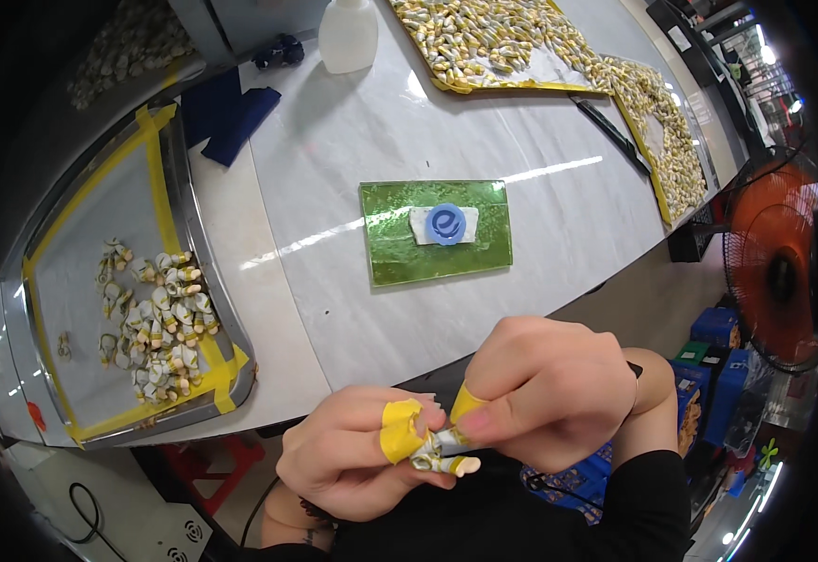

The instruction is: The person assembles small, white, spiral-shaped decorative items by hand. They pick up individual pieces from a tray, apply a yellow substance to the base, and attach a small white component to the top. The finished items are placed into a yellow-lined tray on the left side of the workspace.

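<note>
Both hands pinch one small pale piece between them, close over the near edge of the table. The left hand cups it from below, with yellow tape on the thumb and a fingertip pressed against the piece. The right hand comes over from above, its taped fingertip and thumb closed on the piece's upper end. The piece looks like a small wrapped roll, cream with a rounded tip poking out toward the right; finer detail is too small to tell.

Beyond the grip, further up the table, lies a green mat with a blue ring on a white patch. Away to the left of the grip sits a metal tray edged in yellow tape, holding a heap of similar pieces. Far beyond, yellow-rimmed trays carry many more, beside a white bottle.
</note>
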`<state>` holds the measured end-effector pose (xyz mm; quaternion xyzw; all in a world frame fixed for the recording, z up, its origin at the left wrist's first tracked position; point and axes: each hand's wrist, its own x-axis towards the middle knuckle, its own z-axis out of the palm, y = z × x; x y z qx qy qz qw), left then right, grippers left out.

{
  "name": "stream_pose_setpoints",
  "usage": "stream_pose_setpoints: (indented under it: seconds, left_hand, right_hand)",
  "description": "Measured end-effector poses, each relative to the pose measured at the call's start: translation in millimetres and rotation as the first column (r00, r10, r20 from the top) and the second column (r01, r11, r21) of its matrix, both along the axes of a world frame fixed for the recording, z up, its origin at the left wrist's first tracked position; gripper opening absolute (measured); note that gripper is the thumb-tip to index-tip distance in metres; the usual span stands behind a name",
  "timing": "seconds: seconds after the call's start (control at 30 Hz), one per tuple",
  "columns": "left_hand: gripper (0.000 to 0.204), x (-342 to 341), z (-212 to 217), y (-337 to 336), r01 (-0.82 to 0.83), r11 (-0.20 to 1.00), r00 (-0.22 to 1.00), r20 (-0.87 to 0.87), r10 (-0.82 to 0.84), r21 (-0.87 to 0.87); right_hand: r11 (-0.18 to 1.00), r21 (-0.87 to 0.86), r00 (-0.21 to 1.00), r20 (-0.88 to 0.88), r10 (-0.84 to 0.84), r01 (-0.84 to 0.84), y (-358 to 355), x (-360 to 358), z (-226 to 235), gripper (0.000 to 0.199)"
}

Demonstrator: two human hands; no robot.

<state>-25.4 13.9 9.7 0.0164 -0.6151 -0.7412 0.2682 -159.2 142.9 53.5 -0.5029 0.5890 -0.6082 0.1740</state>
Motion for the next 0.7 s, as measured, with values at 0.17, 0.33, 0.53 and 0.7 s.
stream_pose_setpoints:
  seconds: [0.17, 0.33, 0.53, 0.7]
  left_hand:
    - [0.025, -3.8, 2.9, -2.9, 0.013, 0.993, 1.0, -0.003, -0.013, -0.115]
    - [0.029, -5.6, 11.1, -2.7, -0.019, 0.956, 0.999, 0.039, 0.032, -0.293]
    - [0.03, -3.9, 11.2, -4.9, -0.011, 0.956, 1.0, 0.02, 0.017, -0.292]
    - [0.036, -5.4, 7.4, -7.7, 0.054, 0.972, 0.997, 0.063, -0.04, -0.228]
  right_hand:
    - [0.998, -0.037, 0.998, -0.041, 0.042, -0.044, -0.3, 2.1, -2.6, 0.016]
    - [0.998, -0.049, 0.999, -0.035, 0.042, -0.044, -1.0, 3.8, 0.1, 0.016]
    - [0.998, -0.04, 0.998, -0.028, 0.054, -0.055, 0.1, 4.5, 1.1, 0.015]
    - [0.996, -0.083, 0.983, -0.18, -0.029, 0.014, -1.3, 3.9, -4.4, 0.017]
